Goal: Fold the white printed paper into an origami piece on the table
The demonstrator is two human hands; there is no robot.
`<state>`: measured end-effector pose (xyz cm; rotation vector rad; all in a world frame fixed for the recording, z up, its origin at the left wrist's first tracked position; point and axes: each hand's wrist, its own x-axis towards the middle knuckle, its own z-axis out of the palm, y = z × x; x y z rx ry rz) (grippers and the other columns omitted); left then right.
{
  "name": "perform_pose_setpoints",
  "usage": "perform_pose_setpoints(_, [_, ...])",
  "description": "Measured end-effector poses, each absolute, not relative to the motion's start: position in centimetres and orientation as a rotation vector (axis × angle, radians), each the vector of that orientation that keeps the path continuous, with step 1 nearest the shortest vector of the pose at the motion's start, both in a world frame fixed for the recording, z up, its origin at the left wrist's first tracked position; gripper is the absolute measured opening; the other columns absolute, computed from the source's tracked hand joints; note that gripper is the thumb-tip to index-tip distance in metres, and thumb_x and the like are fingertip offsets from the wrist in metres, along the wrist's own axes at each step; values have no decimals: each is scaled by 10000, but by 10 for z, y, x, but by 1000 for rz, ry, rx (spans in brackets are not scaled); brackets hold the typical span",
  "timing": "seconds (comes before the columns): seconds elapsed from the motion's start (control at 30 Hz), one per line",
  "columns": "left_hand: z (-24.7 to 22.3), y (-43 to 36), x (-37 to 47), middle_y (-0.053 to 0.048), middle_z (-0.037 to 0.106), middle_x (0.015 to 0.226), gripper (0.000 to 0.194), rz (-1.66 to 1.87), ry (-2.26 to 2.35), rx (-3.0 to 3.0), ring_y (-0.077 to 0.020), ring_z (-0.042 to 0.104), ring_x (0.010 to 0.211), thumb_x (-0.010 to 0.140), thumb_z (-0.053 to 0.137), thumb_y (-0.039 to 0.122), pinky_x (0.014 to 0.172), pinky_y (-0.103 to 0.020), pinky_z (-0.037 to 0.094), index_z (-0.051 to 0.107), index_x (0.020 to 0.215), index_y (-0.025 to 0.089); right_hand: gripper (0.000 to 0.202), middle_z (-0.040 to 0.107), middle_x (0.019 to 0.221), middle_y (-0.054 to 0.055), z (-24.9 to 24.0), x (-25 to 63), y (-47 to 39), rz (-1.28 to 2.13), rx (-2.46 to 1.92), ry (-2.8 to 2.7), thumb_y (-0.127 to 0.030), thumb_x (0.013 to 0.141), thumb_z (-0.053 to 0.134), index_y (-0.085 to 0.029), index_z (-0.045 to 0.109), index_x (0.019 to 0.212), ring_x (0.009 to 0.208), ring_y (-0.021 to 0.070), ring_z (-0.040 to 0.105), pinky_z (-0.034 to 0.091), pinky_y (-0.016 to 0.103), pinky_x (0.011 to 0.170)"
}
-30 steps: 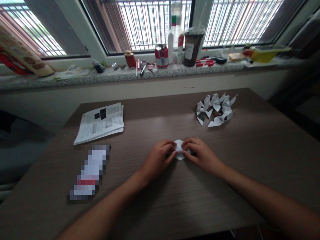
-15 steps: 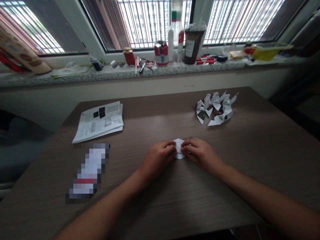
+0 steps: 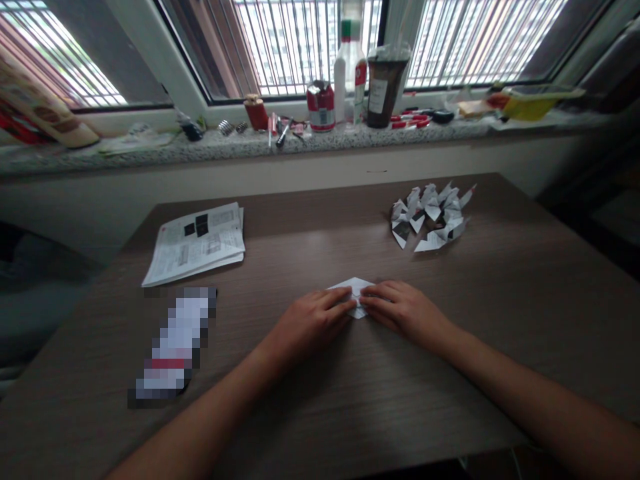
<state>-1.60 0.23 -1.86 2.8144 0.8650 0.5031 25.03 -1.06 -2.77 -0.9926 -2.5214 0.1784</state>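
Small white folded paper piece [image 3: 354,291]: flat, pointed outline, lying near the middle of the brown wood-grain table [image 3: 500,313], a little toward the near edge. Mostly covered by fingers; print on it not readable.

Left hand [image 3: 305,323]: palm down, fingers extended and flattened onto the paper's left part, pressing it against the table. Right hand [image 3: 400,310]: palm down, fingertips curled and pressing the paper's right part. Fingertips of both hands nearly meet over the paper. Neither hand lifts it. Forearms rest low over the near edge.

Toward the far right corner: heap of folded white-and-black paper pieces [image 3: 433,217]. Toward the far left edge: stack of printed white sheets [image 3: 197,243]. Beyond the far edge: granite window sill [image 3: 150,157] carrying a red can [image 3: 321,107] and a white plastic bottle [image 3: 349,73].
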Motion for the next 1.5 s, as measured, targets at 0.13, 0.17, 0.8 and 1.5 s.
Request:
perform_pose_setpoints(0.13, [-17, 2, -16, -113, 617, 1427, 350, 477, 873, 2817, -281, 647, 1245, 1044, 524, 262, 1018, -467, 577, 615, 1379, 221, 335, 698, 1302, 89, -29, 254, -12, 141, -983, -2575, -265, 1021, 594, -240, 646, 1352, 1142, 276, 651, 555, 480, 974])
perform_pose_setpoints(0.17, [-17, 2, -16, -115, 615, 1428, 357, 474, 873, 2820, -283, 645, 1247, 1044, 524, 263, 1015, -468, 578, 609, 1388, 222, 347, 695, 1309, 91, -29, 255, -12, 130, -981, -2584, -269, 1020, 597, -240, 642, 1363, 1150, 279, 649, 554, 483, 977])
perform_pose_setpoints(0.8, [-15, 7, -26, -105, 566, 1496, 378, 357, 798, 2817, -276, 650, 1251, 1051, 529, 276, 1036, -482, 566, 587, 1424, 257, 383, 668, 1375, 98, -24, 260, -13, 148, -964, -2627, -285, 1027, 579, -223, 619, 1403, 1200, 280, 653, 553, 491, 1027])
perform_pose_setpoints(1.5, [-9, 11, -34, -65, 488, 1570, 414, 241, 821, 2802, -292, 529, 1386, 1069, 513, 340, 1122, -512, 474, 533, 1482, 337, 448, 616, 1428, 146, -22, 256, -20, 39, -997, -2729, -389, 1039, 543, -183, 595, 1433, 1222, 322, 623, 538, 520, 1033])
